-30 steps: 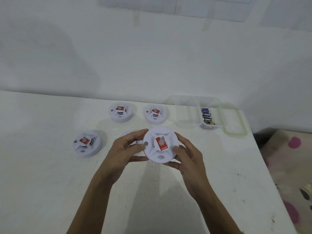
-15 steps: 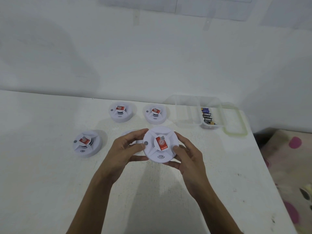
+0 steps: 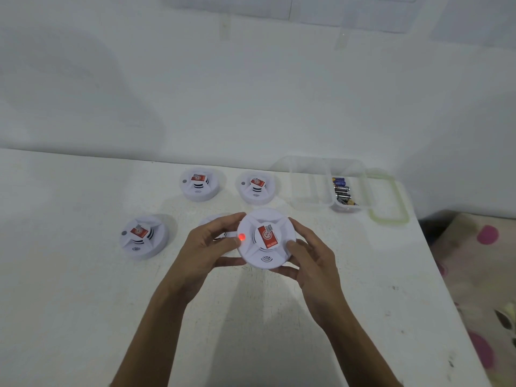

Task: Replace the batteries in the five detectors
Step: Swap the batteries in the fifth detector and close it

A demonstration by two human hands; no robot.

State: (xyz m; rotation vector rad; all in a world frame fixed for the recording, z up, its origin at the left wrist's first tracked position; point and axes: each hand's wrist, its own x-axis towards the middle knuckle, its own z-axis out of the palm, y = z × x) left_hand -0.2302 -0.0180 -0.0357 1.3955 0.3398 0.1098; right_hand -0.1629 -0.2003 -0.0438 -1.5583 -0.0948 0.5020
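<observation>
I hold a round white detector (image 3: 266, 252) with a red label above the table, face up, between both hands. My left hand (image 3: 206, 252) grips its left rim and my right hand (image 3: 310, 261) grips its right rim, thumb on top. A red light (image 3: 241, 236) glows on its left side. Three more white detectors stand on the table: one at the left (image 3: 143, 236), two at the back (image 3: 198, 185) (image 3: 257, 188). A fifth detector (image 3: 215, 222) is mostly hidden behind my left hand. Several batteries (image 3: 343, 192) lie in a clear box.
The clear plastic box (image 3: 310, 185) has two compartments and stands at the back right, with its green-rimmed lid (image 3: 389, 199) beside it. The white table (image 3: 69, 289) meets a white wall at the back and ends at the right, where a dotted fabric (image 3: 480, 275) lies lower.
A red light has come on at the left side of the detector in my hands. The hands and detector have barely moved.
</observation>
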